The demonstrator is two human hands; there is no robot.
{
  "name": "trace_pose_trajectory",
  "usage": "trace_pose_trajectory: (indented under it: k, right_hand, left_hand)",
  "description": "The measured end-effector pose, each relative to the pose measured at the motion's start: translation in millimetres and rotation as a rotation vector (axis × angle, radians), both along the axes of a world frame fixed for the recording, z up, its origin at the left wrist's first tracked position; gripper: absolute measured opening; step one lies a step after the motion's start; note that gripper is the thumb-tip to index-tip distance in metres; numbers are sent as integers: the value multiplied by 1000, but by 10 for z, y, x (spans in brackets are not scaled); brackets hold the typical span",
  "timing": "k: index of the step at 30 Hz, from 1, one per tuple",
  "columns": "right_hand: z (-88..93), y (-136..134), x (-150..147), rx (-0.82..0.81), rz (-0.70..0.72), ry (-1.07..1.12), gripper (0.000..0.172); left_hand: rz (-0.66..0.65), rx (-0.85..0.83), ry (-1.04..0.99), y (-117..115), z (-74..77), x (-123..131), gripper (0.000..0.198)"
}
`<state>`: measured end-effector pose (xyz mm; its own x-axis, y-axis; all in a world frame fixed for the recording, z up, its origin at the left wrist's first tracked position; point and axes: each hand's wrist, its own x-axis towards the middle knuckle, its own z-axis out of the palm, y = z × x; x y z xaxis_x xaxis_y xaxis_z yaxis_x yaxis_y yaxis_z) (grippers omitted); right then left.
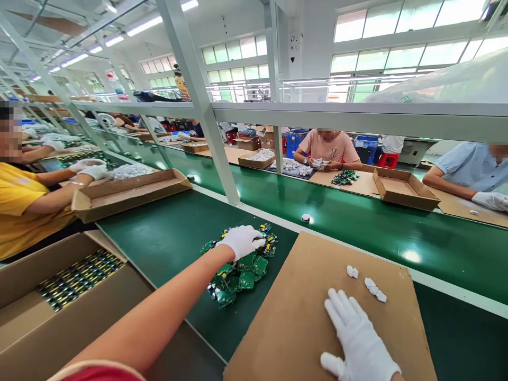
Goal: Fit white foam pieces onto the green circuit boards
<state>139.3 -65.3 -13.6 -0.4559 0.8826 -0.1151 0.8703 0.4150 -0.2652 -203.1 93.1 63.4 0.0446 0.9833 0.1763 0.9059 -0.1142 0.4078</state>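
Cardboard sheet beneath wide-spread fingers of right gloved hand. Green circuit-board pile under curled fingers of left gloved hand. White pieces just beyond right fingertips. Step in hand, seemingly: picking from pile; next move calls for pinching single board. Left fingertips hidden; cannot tell whether gripping. Right forearm cut off.

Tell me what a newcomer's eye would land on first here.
The heap of green circuit boards on the tabletop, with the gloved left hand over it, probably comes first. Next, the gloved right hand, spread over brown cardboard near small white pieces. Then the yellow shirt, far left.
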Motion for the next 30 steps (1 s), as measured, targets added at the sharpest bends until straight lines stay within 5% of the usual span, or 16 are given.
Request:
trace_pose_trajectory:
  k: [2, 7, 10, 12, 16, 18, 21, 25, 30]
  right_hand:
    - [9, 8, 0, -2, 61, 23, 86]
    - [90, -30, 61, 123, -218, 2, 73]
    - [143, -76, 5, 68, -7, 37, 84]
    - [164, -54, -14, 85, 24, 44, 76]
    - [130, 80, 85, 249, -199, 33, 42]
    - [75, 122, 151, 293, -270, 89, 34]
    - [24, 117, 230, 297, -453, 369, 28]
    - [124, 66, 312, 203, -739, 899, 31]
    - [240, 2, 264, 110, -702, 1156, 29]
  left_hand:
    - [-24, -49, -1, -41, -86, -46, 45]
    - [-23, -87, -87, -58, -124, -28, 40]
    - [9, -75, -217, -52, -4, 68, 36]
    - [-2, -67, -348, -114, 73, 247, 41]
    - [-181, -210, -724, -441, 88, 945, 47]
    - [-271, -568, -1351, -634, 19, 1358, 44]
    - [-272, -999, -1804, -840, -144, 1830, 33]
    - [-212, -1145, -1889, -891, -420, 2056, 27]
    - [-149, -1186, -1779, -864, -644, 2051, 27]
